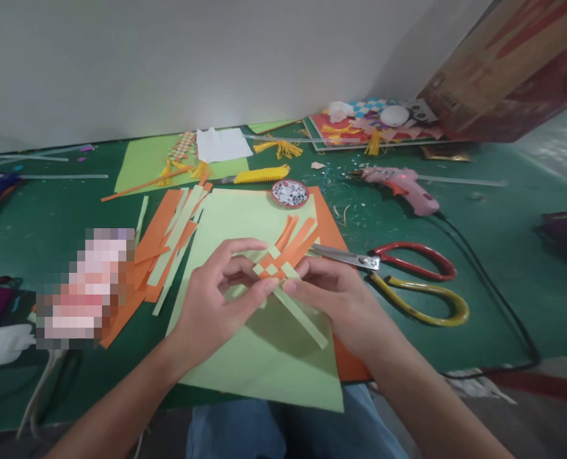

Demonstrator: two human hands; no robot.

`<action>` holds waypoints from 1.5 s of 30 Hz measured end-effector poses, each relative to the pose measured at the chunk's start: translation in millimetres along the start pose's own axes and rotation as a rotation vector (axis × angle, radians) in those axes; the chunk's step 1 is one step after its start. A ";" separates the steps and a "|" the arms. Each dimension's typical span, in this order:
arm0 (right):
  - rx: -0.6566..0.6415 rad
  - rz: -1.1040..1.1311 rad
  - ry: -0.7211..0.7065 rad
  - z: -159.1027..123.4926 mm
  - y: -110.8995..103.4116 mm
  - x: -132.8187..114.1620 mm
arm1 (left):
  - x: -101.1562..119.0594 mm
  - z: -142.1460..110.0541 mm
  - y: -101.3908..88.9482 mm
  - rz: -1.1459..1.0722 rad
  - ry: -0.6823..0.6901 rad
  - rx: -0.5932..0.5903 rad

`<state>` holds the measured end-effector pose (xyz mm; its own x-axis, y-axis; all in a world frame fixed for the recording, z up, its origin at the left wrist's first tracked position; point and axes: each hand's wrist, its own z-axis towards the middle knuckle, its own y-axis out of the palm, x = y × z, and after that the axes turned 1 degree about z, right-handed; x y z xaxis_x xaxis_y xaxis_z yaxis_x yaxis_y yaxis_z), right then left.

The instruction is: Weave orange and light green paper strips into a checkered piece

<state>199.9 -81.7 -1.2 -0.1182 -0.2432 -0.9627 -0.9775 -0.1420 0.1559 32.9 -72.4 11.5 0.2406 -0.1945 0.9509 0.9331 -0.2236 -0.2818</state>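
Between my two hands is a small woven piece of orange and pale green paper strips (276, 260), held above a pale green sheet (245, 220). My left hand (229, 280) pinches its left edge between thumb and fingers. On the other side, my right hand (336, 290) grips the lower right edge, thumb close to the left thumb. Loose orange ends fan out at the top, and one long green strip hangs toward the lower right. An orange sheet (353, 357) lies partly under the green one. Scissors (372, 261) with red and yellow handles lie just beyond my right hand.
Cut paper strips (169, 248) are piled at left beside a blurred-out object (87, 293). Farther back lie a yellow cutter (262, 174), a dish of small beads (290, 193) and yellow tassels (278, 148). A pink glue gun (402, 185) trails its black cord along the right.
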 end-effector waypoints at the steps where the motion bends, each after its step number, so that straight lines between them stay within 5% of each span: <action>1: 0.003 -0.008 -0.002 0.0 -0.2 0.2 | 0.3 0.1 0.1 0.008 0.001 0.010; 13: 0.108 -0.159 -0.061 0.1 0.8 -4.4 | -1.0 -0.6 -1.2 0.049 -0.002 0.023; 39: 0.095 -0.247 -0.151 2.8 -4.3 -3.0 | -0.9 -1.2 -1.5 0.068 0.009 0.000; 45: 0.075 -0.237 -0.171 1.8 -2.5 -8.4 | -0.4 -0.9 -0.4 0.095 0.016 0.089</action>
<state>203.1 -77.6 6.1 0.0936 -0.0456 -0.9946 -0.9908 -0.1026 -0.0885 32.2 -73.1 11.1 0.3251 -0.2261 0.9183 0.9266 -0.1179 -0.3571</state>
